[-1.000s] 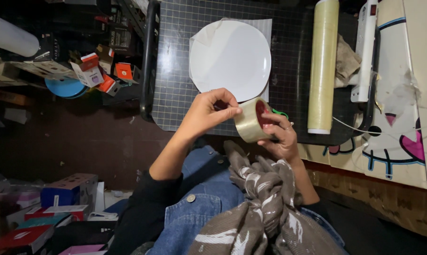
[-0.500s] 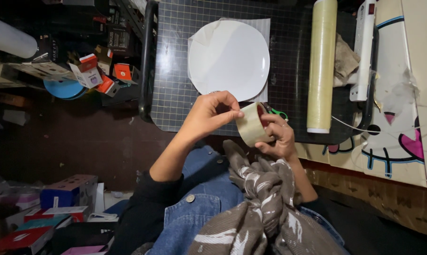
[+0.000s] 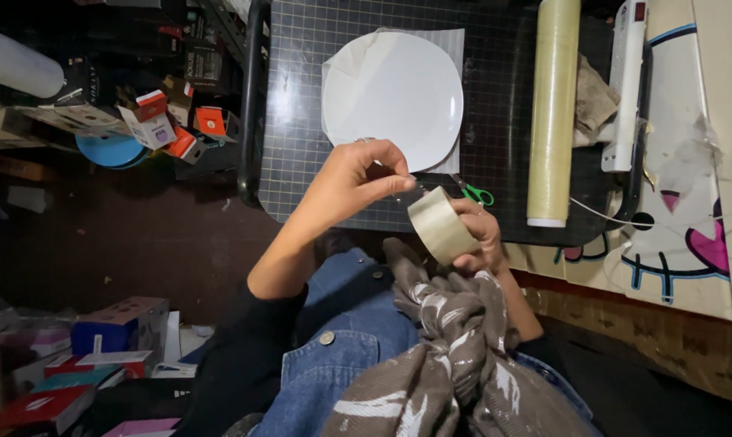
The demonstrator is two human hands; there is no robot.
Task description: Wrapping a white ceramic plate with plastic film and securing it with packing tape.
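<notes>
My right hand grips a roll of clear packing tape just in front of my chest, at the near edge of a dark gridded cutting mat. My left hand reaches over from the left, thumb and forefinger pinched together at the roll's top edge, apparently on the tape's free end. A white round plate lies on a white sheet on the mat, just beyond both hands. Green-handled scissors peek out behind the roll.
A long roll of clear film lies on the mat's right side, with a white sealing device and a crumpled cloth beyond it. Small boxes litter the dark floor at left; more boxes sit lower left.
The tape roll has turned in my right hand and sits slightly lower. My left fingers have shifted from the roll's side to pinching at its top edge.
</notes>
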